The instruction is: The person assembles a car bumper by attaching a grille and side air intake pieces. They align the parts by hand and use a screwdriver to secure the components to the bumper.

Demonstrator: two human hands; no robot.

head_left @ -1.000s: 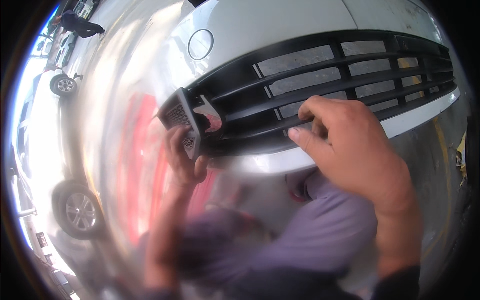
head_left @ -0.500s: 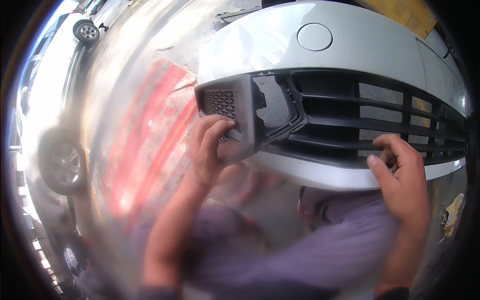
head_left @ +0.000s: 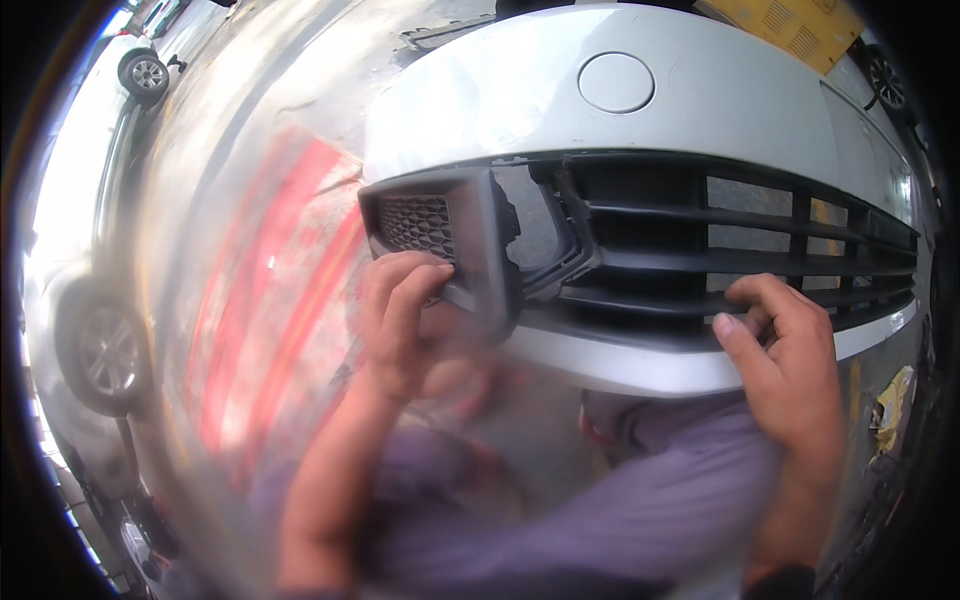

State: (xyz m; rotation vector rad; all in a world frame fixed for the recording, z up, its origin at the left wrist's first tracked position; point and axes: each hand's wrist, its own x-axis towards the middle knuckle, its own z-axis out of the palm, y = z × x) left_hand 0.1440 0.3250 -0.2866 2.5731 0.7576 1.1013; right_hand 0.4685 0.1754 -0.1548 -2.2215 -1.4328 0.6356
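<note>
A white car bumper (head_left: 500, 95) with a round cover lies across in front of me. A black slatted grille (head_left: 640, 270) fills its lower opening. At the bumper's left end is a black fog light bezel (head_left: 482, 240) with a honeycomb mesh panel. My left hand (head_left: 397, 325) grips the bezel's near left edge, fingertips against the mesh; its thumb is hidden. By the grille's lower edge my right hand (head_left: 785, 370) is half curled, thumb and index finger apart, with nothing visible between them. Whether it touches the bumper I cannot tell.
Red painted stripes (head_left: 270, 290) mark the floor at left, blurred. White cars with a wheel (head_left: 145, 75) showing stand along the left side. A yellow object (head_left: 790, 30) sits behind the bumper, and a crumpled yellow piece (head_left: 893, 410) lies at right. My legs (head_left: 600, 490) are below.
The whole view has shifted a little, so bumper and hands appear slightly further left and lower. My left hand keeps its hold on the bezel; the right hand stays by the grille.
</note>
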